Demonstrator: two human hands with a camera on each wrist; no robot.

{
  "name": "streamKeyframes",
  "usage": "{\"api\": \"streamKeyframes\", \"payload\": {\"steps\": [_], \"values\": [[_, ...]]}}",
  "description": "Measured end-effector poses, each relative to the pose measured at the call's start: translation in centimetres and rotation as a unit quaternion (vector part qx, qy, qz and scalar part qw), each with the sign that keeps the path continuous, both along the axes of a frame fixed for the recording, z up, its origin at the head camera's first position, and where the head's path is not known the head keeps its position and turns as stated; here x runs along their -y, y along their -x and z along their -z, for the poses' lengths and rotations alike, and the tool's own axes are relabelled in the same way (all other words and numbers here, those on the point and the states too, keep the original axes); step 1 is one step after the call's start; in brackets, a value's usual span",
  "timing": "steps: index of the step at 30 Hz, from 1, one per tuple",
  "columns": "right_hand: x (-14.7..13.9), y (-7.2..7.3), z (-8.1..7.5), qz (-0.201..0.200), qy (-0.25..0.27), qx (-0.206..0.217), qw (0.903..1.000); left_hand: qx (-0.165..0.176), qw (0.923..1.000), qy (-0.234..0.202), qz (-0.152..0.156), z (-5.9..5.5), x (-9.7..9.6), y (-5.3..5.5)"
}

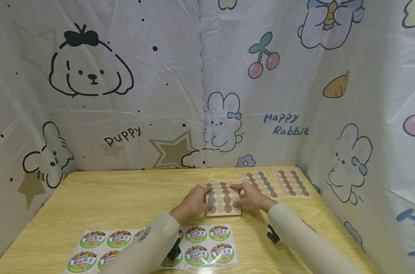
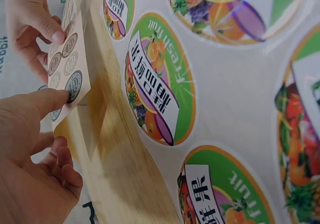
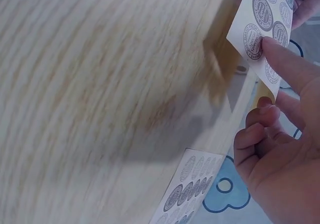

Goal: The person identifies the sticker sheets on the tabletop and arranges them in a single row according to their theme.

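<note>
Between both hands is a small tan sheet of round stickers (image 1: 223, 198), printed in rows of brown, pale and blue-grey circles. My left hand (image 1: 193, 201) pinches its left edge, the thumb flat on the printed face and the other fingers curled beneath. On the opposite edge, my right hand (image 1: 251, 197) holds it the same way, as the right wrist view shows with the thumb (image 3: 287, 64) over a brown circle. The sheet is raised off the wooden table (image 1: 132, 198), and its shadow falls below. Its underside is mostly hidden.
A larger white sheet of round fruit labels (image 1: 196, 234) lies at the front, partly under my left sleeve. Two more tan sticker sheets, one inner (image 1: 259, 184) and one outer (image 1: 291, 183), lie at the back right. Printed cloth (image 1: 169, 95) walls the table's back and sides.
</note>
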State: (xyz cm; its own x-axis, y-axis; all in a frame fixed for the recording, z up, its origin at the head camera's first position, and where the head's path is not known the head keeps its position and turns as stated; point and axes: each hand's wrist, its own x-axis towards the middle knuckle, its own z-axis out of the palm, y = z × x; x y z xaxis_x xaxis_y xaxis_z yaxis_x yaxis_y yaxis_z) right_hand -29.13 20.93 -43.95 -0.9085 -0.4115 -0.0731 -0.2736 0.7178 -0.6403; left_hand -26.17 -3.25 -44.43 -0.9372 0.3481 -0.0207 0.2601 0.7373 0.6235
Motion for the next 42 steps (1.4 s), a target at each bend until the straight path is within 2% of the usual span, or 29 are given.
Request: {"api": "streamKeyframes", "payload": {"steps": [10,21,28,36,42], "values": [[0.0,-1.0,-0.7,-0.015,0.008,-0.011,0.9998,-0.022,0.9997,-0.005,0.008,0.1,0.5,-1.1],[-0.3,-1.9,-1.1,-0.036,-0.002,-0.021,0.9991,-0.047,0.9989,0.003,0.001,0.1,0.5,-1.9],[-0.9,-2.6,-1.7,-0.048,-0.007,-0.03,0.9984,-0.058,0.9983,0.009,0.006,-0.4,0.3,-2.5],[-1.7,-3.8,-2.2,-0.067,-0.004,-0.044,0.9968,-0.043,0.9991,-0.005,0.001,-1.1,-0.2,-3.7],[-1.9,-4.8,-2.2,-0.069,-0.007,-0.055,0.9961,-0.024,0.9989,-0.039,-0.012,-1.1,-0.6,-4.7]]}}
